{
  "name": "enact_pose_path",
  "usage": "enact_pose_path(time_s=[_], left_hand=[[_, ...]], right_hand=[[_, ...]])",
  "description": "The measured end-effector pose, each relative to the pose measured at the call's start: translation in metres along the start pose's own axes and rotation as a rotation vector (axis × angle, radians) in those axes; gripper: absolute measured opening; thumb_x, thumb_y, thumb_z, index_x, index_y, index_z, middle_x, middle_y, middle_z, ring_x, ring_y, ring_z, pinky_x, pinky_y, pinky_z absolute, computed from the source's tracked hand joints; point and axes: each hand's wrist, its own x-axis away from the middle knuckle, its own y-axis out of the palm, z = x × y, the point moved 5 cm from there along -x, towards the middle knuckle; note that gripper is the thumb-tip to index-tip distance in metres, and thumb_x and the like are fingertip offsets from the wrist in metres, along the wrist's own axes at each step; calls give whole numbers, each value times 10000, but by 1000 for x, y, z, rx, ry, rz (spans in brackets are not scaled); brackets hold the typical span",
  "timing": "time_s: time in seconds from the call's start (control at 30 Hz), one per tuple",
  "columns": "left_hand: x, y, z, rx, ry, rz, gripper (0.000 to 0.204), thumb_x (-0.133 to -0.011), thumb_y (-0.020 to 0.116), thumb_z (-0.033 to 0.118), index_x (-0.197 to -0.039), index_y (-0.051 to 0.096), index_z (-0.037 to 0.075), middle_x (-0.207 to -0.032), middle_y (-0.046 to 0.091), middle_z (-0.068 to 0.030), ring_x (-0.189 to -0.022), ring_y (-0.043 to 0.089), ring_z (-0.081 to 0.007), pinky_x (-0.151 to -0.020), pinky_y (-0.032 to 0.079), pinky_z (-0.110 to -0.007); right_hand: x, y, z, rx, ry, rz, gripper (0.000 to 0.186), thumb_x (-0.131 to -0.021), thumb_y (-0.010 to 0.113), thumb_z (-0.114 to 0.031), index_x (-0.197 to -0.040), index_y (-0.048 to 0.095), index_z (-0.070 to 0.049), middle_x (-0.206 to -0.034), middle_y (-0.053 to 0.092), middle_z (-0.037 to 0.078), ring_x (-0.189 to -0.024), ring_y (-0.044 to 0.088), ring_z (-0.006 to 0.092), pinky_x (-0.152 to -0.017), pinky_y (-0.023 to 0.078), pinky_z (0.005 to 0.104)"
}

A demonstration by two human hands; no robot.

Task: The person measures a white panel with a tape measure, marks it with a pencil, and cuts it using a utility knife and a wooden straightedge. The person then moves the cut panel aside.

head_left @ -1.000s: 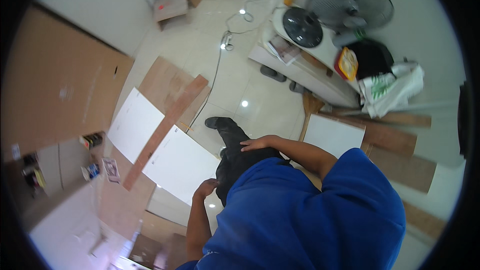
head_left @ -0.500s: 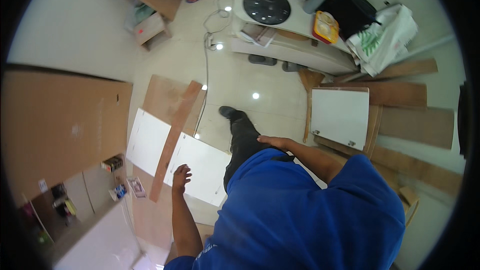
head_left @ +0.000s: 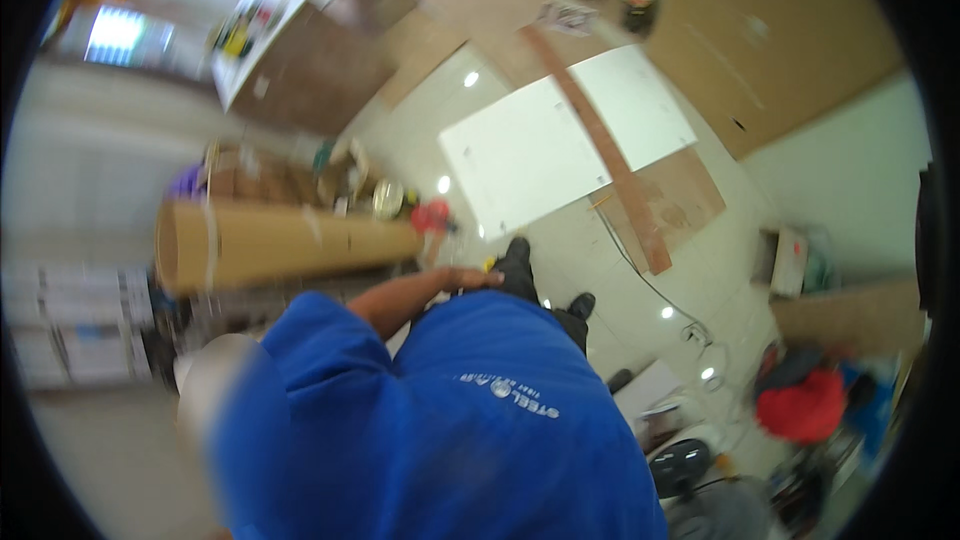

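Note:
My left hand [head_left: 472, 278] rests against the front of my dark trousers [head_left: 520, 268], palm toward the leg. Its fingers look stretched out and nothing shows in them. No part of my right hand is in view; my blue shirt fills the lower middle. On the floor beyond my feet lie two white panels, the larger panel [head_left: 520, 145] and the smaller panel [head_left: 645, 100]. A long brown wooden strip [head_left: 590, 130] lies across them where they meet.
A big cardboard tube [head_left: 290, 243] lies to the left, beside a round clear container [head_left: 388, 198]. A large brown board [head_left: 780, 30] leans at the far right. A cable [head_left: 650, 285] trails over the tiles. A red bundle [head_left: 800, 405] sits at the right.
I have turned well around, so the white panels now lie ahead of my feet instead of at my left. My right hand has left the view; my left hand has moved onto my trousers.

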Motion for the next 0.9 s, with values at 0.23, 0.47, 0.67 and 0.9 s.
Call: enact_pose_path(time_s=[0.23, 0.47, 0.67, 0.9], left_hand=[[-10, 104, -9, 184, 45, 367, 848, -990, 454, 661, -1570, 354, 51, -1615, 362, -206, -1472, 381, -374, -1164, 371, -506], [-59, 153, -20, 3, 30, 592, 626, -1016, 524, 498, -1380, 558, -10, -1411, 561, -264, -1315, 544, -424, -1080, 452, -510], [-92, 179, -64, 180, 194, 735, 486, -987, 563, 483, -1051, 745, 36, -1105, 730, -226, -1019, 700, -414, -841, 543, -543], [-117, 170, -112, 300, 167, 739, 643, -997, 536, 555, -1227, 682, -28, -1214, 674, -306, -1234, 611, -428, -1063, 451, -485]], right_hand=[[-44, -106, -98, 331, -72, -114, 498, -1059, 456, -426, -1394, 505, -61, -1403, 531, 182, -1295, 502, 323, -1105, 380, 442], [-76, -173, -134, 718, -76, -223, 424, -1056, 463, -389, -1296, 603, -69, -1294, 615, 200, -1195, 587, 351, -1040, 445, 467], [-130, -194, -165, 1313, -281, -373, 389, -1053, 469, -357, -1213, 686, -75, -1201, 687, 216, -1110, 659, 376, -985, 501, 488], [-116, -20, -274, 930, -153, -317, 454, -992, 640, -347, -1321, 607, -36, -1154, 698, 113, -1005, 682, 242, -813, 543, 382]])
